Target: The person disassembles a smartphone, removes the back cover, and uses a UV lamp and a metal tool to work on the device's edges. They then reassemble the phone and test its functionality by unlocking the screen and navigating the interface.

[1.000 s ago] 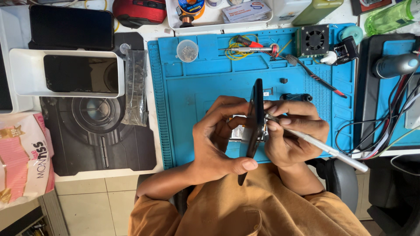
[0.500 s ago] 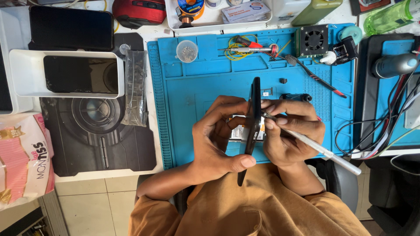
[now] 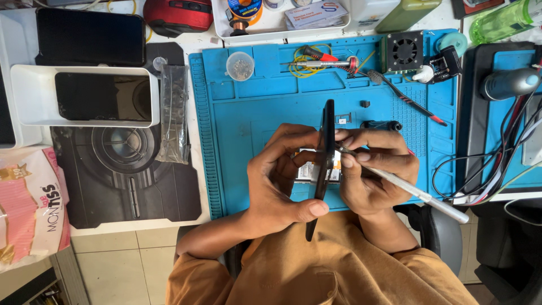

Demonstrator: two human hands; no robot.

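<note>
Nearest: orange shirt sleeves at the bottom edge, forearms rising from them toward the middle.

Left hand (image 3: 276, 181) curled shut around a slim black phone held on edge (image 3: 323, 164), thumb pressed against its near side, fingers wrapped over the far side; phone standing nearly upright, just above the blue silicone work mat (image 3: 248, 113).

Right hand (image 3: 375, 175) closed in a pen grip on a thin silver metal tool (image 3: 418, 195), tip laid against the phone's right face, handle slanting away to the near right. Wrists close together, both hands touching the phone.

Beyond the hands, on the mat: a small round clear cup of tiny parts (image 3: 239, 65), a coil of yellow wire (image 3: 302, 61), a black square cooling fan (image 3: 404, 51).

Left of the mat on the tabletop: a white rectangular tray holding a dark phone (image 3: 84, 96).

Farthest: a red computer mouse (image 3: 178, 14) at the far edge.
</note>
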